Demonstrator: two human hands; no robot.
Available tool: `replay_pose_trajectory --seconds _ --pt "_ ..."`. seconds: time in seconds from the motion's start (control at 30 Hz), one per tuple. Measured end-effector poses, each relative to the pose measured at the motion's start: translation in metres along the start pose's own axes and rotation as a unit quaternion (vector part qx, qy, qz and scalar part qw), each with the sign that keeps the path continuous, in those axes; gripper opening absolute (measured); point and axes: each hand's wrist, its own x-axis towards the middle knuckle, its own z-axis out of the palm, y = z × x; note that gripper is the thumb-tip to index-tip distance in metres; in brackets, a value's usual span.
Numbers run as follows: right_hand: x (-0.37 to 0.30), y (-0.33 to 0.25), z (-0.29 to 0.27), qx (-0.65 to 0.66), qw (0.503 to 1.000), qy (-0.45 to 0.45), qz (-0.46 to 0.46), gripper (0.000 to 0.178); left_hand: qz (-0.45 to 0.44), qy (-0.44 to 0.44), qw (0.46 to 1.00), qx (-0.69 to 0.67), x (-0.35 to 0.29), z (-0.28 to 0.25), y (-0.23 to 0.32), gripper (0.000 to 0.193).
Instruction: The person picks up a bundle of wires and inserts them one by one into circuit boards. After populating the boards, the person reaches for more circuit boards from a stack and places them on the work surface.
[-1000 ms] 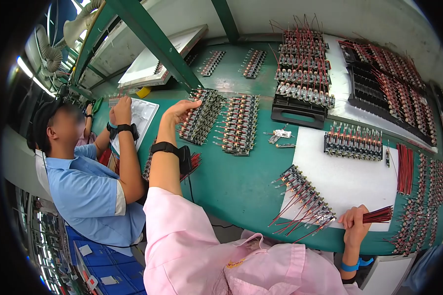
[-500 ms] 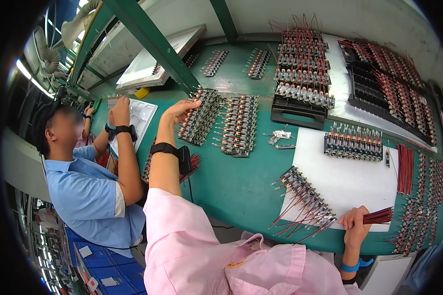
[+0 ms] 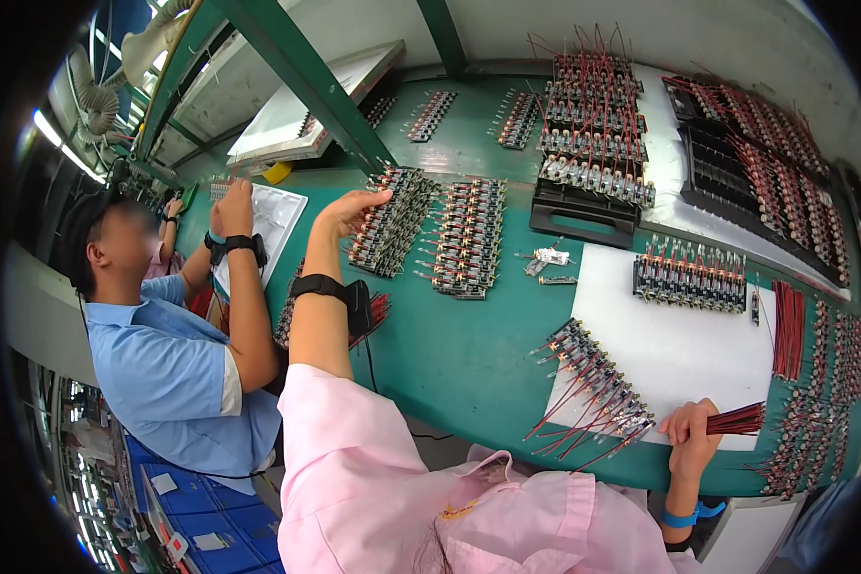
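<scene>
Only the viewpoint is shifting slightly since the earlier frame; both hands are keeping their places over the work surface.

Left hand (image 3: 354,209): this hand is reaching forward with its fingers curving over the left edge of the dense circuit-board stack (image 3: 392,222). The fingers are touching the stack; whether they are pinching a board, we cannot tell. The stack is lying on the green tabletop (image 3: 450,349), just beside the orange-marked circuit-board group (image 3: 466,239). A black wristband (image 3: 318,286) is encircling the left wrist.

Right hand (image 3: 691,435): its fingers are closing around the red-and-black wire bundle (image 3: 732,419), whose loose ends are projecting to the right. The bundle is sitting near the tabletop's front edge, at the lower right of the white sheet (image 3: 713,359). A blue wristband (image 3: 684,519) is encircling the right wrist.

Surrounding items: the wired circuit-board row (image 3: 598,378) is lying diagonally, partly over the white sheet, with red leads extending toward the person. The upright circuit-board row (image 3: 689,277) is occupying the sheet's far side. A red wire bunch (image 3: 787,330) is resting to the right. At left, 1 co-worker (image 3: 163,373) in a light blue shirt is raising their hands over a white tray (image 3: 282,218).
</scene>
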Motion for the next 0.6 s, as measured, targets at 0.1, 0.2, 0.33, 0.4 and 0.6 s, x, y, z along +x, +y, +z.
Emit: replay_pose_trajectory --seconds 0.1,0.2,0.33,0.4,0.6 --pt "0.0 0.0 0.001 -0.004 1.0 -0.002 -0.015 0.032 -0.011 0.025 0.999 0.019 -0.003 -0.001 0.001 0.036" --pt "0.0 0.0 0.001 0.0 1.0 -0.003 -0.013 0.032 -0.041 0.001 0.999 0.011 0.007 -0.012 -0.003 0.039" --pt "0.004 0.0 0.001 0.0 1.0 -0.007 -0.009 0.032 -0.01 0.034 0.999 0.029 0.0 -0.011 0.001 0.048" --pt "0.004 0.001 0.001 0.002 1.0 -0.011 -0.008 0.032 -0.013 0.104 0.989 0.1 -0.006 -0.01 0.006 0.048" --pt "0.003 -0.001 0.001 0.005 1.0 -0.002 -0.006 0.033 0.313 0.328 0.799 0.395 -0.013 0.009 0.077 0.036"
